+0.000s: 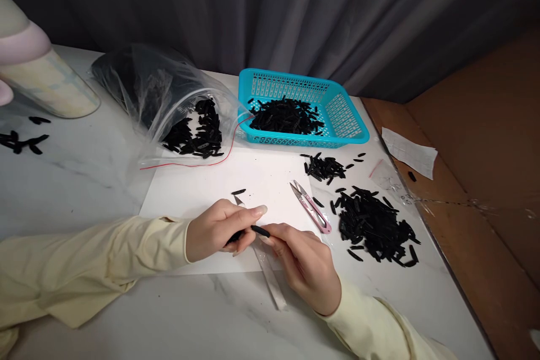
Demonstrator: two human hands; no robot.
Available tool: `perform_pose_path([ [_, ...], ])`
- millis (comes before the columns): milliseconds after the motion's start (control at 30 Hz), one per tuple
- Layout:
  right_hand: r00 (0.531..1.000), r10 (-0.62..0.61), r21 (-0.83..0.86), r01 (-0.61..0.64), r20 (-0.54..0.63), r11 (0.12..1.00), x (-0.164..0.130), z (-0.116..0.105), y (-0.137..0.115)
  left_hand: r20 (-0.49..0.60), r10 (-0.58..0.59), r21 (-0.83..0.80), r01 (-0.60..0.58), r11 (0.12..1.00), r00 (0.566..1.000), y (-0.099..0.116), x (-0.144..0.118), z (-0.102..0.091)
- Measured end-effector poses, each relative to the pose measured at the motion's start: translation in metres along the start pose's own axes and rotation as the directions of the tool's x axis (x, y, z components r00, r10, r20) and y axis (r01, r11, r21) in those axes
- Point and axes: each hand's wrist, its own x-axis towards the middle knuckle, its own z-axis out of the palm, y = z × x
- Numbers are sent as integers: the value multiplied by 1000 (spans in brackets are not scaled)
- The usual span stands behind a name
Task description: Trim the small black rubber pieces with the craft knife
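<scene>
Slim black piece [260,231], lozenge-shaped, sits between the person's 2 hands, above the lower part of a white paper sheet [261,171]. The right hand [306,259] pinches 1 end of it, thumb and index finger closed with no gap. The left hand [223,228] is loosely curled around dark pieces [234,238], how many I cannot tell; its thumb reaches out above the slim black piece. Both arms wear pale yellow sleeves [143,250].

Beneath the hands, a craft knife [272,281] lies aslant, its blade pointing away, near 1 loose black sliver [238,192]. Right of it, pink-handled thread snips [313,211] lie with their blades apart. Beyond their handle is a large heap of black pieces [373,225] on the marbled tabletop [240,315], with a smaller heap [324,167] farther off.

At the far side, a clear zip bag [147,90] with a red strip lies on its side, black pieces showing at its mouth. Just beside it, a turquoise perforated basket [304,139] holds more. A pastel bottle [50,79] stands at left; behind everything hangs a dark grey curtain [270,5].
</scene>
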Motion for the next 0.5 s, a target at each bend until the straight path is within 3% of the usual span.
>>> perform_pose_path([
  [267, 999, -31, 19, 31, 12, 999, 1, 0, 0, 20, 164, 74, -165, 984, 986, -3, -1, 1],
  [500, 996, -72, -75, 77, 61, 994, 1, 0, 1, 5, 121, 102, -121, 987, 993, -6, 0, 0],
])
